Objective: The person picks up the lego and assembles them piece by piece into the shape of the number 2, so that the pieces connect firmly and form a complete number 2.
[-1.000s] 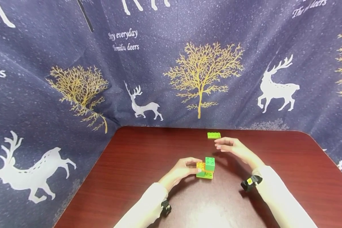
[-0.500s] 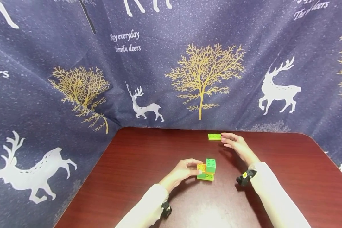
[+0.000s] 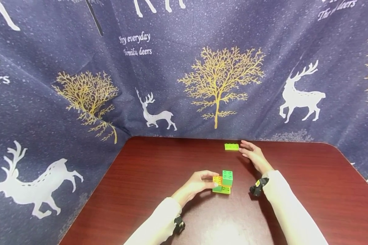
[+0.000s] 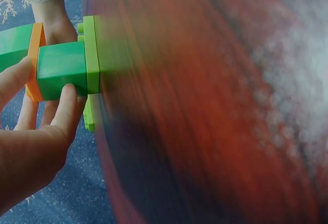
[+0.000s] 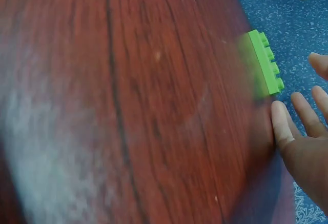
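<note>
My left hand (image 3: 199,182) holds a small stack of toy building bricks between its fingers and thumb. The stack has a lime base plate (image 4: 91,55), a green brick (image 4: 62,70) on it, an orange plate (image 4: 35,62) above, and a second green brick (image 3: 227,177) on top at the right. Farther back, my right hand (image 3: 254,156) is held with its fingers spread, fingertips right at the right end of a loose lime studded plate (image 3: 231,147). In the right wrist view, that same lime plate (image 5: 264,62) lies flat, studs up, just beyond the fingers.
The reddish-brown wooden table (image 3: 159,156) has rounded back corners. A dark blue cloth (image 3: 190,112) printed with deer and trees hangs close behind its back edge and along the left side. Black wrist cameras are strapped over both white sleeves.
My right hand has moved back and a little right, from in front of the loose lime plate to its right end. The left hand and the stack stay in place.
</note>
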{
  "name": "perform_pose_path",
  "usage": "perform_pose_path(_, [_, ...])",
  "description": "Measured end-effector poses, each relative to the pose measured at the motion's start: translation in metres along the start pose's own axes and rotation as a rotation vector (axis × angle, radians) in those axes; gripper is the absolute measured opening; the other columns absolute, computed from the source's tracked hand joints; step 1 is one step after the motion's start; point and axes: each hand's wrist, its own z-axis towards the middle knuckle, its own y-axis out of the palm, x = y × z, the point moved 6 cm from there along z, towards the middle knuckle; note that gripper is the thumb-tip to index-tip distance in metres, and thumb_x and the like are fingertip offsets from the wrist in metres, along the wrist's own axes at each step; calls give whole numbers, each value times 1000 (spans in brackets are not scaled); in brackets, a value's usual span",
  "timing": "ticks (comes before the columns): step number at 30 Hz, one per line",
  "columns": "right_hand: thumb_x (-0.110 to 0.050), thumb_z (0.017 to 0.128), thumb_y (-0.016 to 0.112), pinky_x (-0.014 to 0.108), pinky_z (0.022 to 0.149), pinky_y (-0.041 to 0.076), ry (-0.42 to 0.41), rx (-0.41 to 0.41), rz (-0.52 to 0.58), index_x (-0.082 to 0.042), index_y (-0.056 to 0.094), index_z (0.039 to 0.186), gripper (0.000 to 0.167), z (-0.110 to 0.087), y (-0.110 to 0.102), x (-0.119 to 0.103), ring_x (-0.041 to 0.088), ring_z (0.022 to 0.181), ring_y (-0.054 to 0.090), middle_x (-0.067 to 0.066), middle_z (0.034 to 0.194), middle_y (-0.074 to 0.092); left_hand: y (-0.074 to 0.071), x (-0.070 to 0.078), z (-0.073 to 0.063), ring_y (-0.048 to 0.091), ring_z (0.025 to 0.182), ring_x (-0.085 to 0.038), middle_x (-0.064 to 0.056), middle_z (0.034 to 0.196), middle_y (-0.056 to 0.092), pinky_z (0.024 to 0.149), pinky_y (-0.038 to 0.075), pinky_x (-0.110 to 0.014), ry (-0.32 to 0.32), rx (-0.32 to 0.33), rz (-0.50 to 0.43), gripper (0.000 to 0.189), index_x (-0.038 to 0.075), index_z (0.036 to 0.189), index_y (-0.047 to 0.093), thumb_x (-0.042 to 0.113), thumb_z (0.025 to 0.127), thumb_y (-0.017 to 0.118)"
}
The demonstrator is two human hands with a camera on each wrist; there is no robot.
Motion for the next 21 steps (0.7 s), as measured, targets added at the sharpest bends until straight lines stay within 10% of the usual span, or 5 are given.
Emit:
perform_pose_path(9, [-10, 93, 61, 25, 89, 45, -12, -18, -144, 2, 31, 147, 63, 9, 4, 4, 34, 123, 45, 26, 147, 36, 1, 1, 0, 67, 94, -20, -14, 106, 69, 81, 55, -32, 7, -14, -11, 36, 1, 115, 67, -3, 80, 72])
perform_pose_path(21, [-13, 93, 62, 54, 103, 36, 27, -108, -316, -5, 33, 149, 64, 13, 15, 6, 44, 130, 36, 24, 154, 23, 0, -1, 1, 67, 93, -18, -11, 105, 69, 80, 55, -30, -6, -12, 11, 35, 4, 113, 69, -1, 79, 73])
